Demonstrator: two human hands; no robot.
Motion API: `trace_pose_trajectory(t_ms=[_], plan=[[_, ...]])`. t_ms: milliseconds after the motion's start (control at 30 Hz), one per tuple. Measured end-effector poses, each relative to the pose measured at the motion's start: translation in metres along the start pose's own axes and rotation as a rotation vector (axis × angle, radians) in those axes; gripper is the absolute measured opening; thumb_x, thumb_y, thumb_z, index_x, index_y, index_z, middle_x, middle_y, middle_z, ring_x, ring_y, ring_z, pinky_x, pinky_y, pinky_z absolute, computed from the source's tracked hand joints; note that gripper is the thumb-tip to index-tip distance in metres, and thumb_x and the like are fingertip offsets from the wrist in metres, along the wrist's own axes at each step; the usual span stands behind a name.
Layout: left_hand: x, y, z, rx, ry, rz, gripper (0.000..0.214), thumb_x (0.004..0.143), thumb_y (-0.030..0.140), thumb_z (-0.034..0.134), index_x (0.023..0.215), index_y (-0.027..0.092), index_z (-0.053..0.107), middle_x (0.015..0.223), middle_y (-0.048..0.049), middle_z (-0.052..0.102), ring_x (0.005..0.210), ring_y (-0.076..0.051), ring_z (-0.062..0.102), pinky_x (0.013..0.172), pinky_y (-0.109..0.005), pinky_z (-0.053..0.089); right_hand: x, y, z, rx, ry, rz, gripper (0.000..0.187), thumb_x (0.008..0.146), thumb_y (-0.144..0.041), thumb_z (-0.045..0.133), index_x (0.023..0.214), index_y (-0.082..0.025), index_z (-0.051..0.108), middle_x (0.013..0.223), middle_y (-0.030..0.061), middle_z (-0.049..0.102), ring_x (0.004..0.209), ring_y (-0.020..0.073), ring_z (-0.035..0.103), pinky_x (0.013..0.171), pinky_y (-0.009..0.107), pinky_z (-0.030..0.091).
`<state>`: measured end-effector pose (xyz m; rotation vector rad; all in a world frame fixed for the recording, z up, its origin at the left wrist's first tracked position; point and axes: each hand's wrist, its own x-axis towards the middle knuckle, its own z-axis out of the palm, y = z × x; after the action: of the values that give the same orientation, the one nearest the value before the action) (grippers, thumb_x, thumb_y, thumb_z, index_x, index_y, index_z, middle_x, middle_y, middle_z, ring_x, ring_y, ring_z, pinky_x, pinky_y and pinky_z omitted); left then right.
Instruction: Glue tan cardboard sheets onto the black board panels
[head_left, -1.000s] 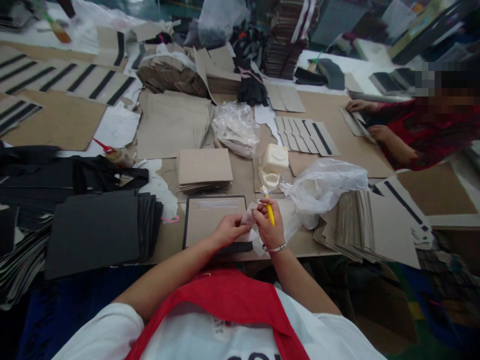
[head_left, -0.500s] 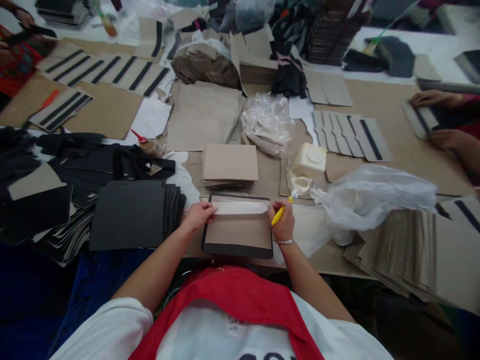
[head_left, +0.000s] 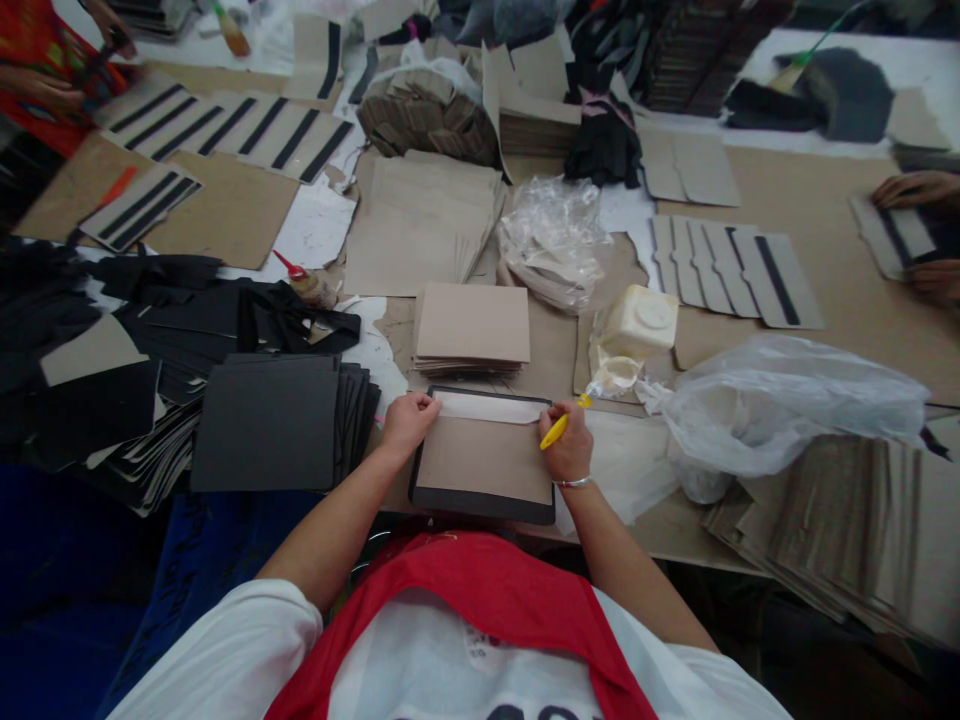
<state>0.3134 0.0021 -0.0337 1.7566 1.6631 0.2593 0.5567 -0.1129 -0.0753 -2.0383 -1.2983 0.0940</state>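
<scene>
Directly before me lies a brown board (head_left: pixel 484 462) on a black sheet (head_left: pixel 480 505), whose dark margin shows around it. Along the board's far edge runs a white strip (head_left: pixel 491 406). My left hand (head_left: pixel 409 428) pinches the strip's left end between thumb and fingers. At the other end, my right hand (head_left: pixel 568 442) has its fingertips on the strip and also grips a yellow-handled brush (head_left: pixel 555 430), slanted with its tip pointing away from me. Just beyond that tip is an open, glue-smeared plastic container (head_left: pixel 619 372).
Brown boards (head_left: pixel 472 325) are stacked just ahead, and black sheets (head_left: pixel 266 425) at the left. A cream plastic jug (head_left: pixel 641 320) and a clear plastic bag (head_left: pixel 787 400) lie to the right. Co-workers' hands (head_left: pixel 919 190) handle boards at both sides.
The strip now lies flatter and slightly closer to the board's far edge, with both hands still at its ends. The whole view has shifted slightly.
</scene>
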Motion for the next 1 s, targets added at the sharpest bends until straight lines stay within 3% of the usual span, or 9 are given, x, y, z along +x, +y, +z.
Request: trace_pose_trajectory(t_ms=[200,300,367,467,600,700,767,867,1000], plan=[[0.004,0.008,-0.004,0.168,-0.075,0.013,0.026,0.078,0.036,0.050,0.071,0.017,0.066,0.070,-0.0059,0.067,0.068,-0.018,0.059,0.063,-0.026,0.038,0.000,-0.002,0.001,-0.018,-0.043,-0.029,0.017,0.082,-0.027,0.049,0.096,-0.017,0.052,0.082,0.0062,0.062,0.076,0.0186,0.057,0.074,0.034,0.047],[0.003,0.008,-0.008,0.322,-0.034,0.065,0.027,0.080,0.038,0.049,0.078,0.017,0.065,0.077,-0.0084,0.067,0.075,-0.022,0.060,0.068,-0.029,0.041,0.003,-0.001,-0.010,-0.021,-0.060,-0.040,0.021,0.080,-0.023,0.050,0.101,-0.017,0.052,0.083,0.0070,0.061,0.081,0.0207,0.056,0.079,0.037,0.046],[0.000,0.006,-0.006,0.392,0.072,0.181,0.030,0.081,0.038,0.049,0.093,0.015,0.064,0.091,-0.0121,0.067,0.087,-0.025,0.060,0.075,-0.033,0.042,0.004,0.000,-0.022,-0.028,-0.013,-0.040,0.027,0.078,-0.018,0.049,0.105,-0.017,0.051,0.089,0.0091,0.061,0.087,0.0226,0.056,0.083,0.040,0.046],[-0.010,0.007,0.007,0.389,0.168,0.467,0.039,0.087,0.033,0.042,0.117,0.013,0.056,0.119,-0.0160,0.059,0.112,-0.027,0.052,0.093,-0.038,0.038,0.001,-0.009,-0.031,-0.007,0.015,-0.124,0.033,0.077,-0.010,0.045,0.109,-0.018,0.050,0.106,0.0119,0.061,0.099,0.0234,0.055,0.089,0.042,0.044],[-0.028,0.015,0.038,0.406,-0.053,0.792,0.049,0.089,0.033,0.039,0.135,0.015,0.043,0.142,-0.0128,0.042,0.133,-0.024,0.034,0.109,-0.041,0.023,-0.011,-0.034,-0.011,0.099,-0.241,-0.362,0.035,0.077,-0.006,0.043,0.109,-0.019,0.050,0.126,0.0129,0.055,0.117,0.0215,0.049,0.096,0.040,0.042],[-0.033,0.012,0.046,0.485,-0.197,0.823,0.062,0.085,0.046,0.045,0.139,0.017,0.037,0.147,-0.0119,0.033,0.137,-0.027,0.027,0.112,-0.048,0.012,-0.020,-0.040,0.005,0.073,-0.408,-0.397,0.031,0.078,-0.010,0.048,0.107,-0.019,0.053,0.129,0.0135,0.054,0.123,0.0232,0.045,0.102,0.044,0.037],[-0.034,0.001,0.038,0.513,-0.186,0.767,0.065,0.084,0.050,0.046,0.139,0.016,0.036,0.148,-0.0127,0.031,0.137,-0.028,0.026,0.113,-0.050,0.009,-0.024,-0.031,0.004,0.005,-0.413,-0.352,0.030,0.077,-0.009,0.048,0.104,-0.019,0.055,0.129,0.0133,0.053,0.122,0.0243,0.046,0.103,0.047,0.036],[-0.035,-0.027,0.007,0.490,-0.077,0.638,0.061,0.085,0.050,0.045,0.135,0.014,0.043,0.144,-0.0148,0.038,0.135,-0.028,0.030,0.112,-0.047,0.015,-0.028,-0.010,-0.017,-0.085,-0.325,-0.301,0.033,0.075,-0.006,0.046,0.104,-0.018,0.055,0.126,0.0148,0.055,0.117,0.0252,0.050,0.096,0.046,0.043],[-0.040,-0.079,-0.055,0.390,0.257,0.416,0.044,0.089,0.042,0.041,0.122,0.015,0.053,0.132,-0.0141,0.052,0.126,-0.024,0.043,0.107,-0.041,0.030,-0.025,0.006,-0.047,-0.130,-0.132,-0.314,0.030,0.082,-0.021,0.048,0.112,-0.017,0.050,0.118,0.0155,0.060,0.108,0.0263,0.056,0.088,0.044,0.048]])
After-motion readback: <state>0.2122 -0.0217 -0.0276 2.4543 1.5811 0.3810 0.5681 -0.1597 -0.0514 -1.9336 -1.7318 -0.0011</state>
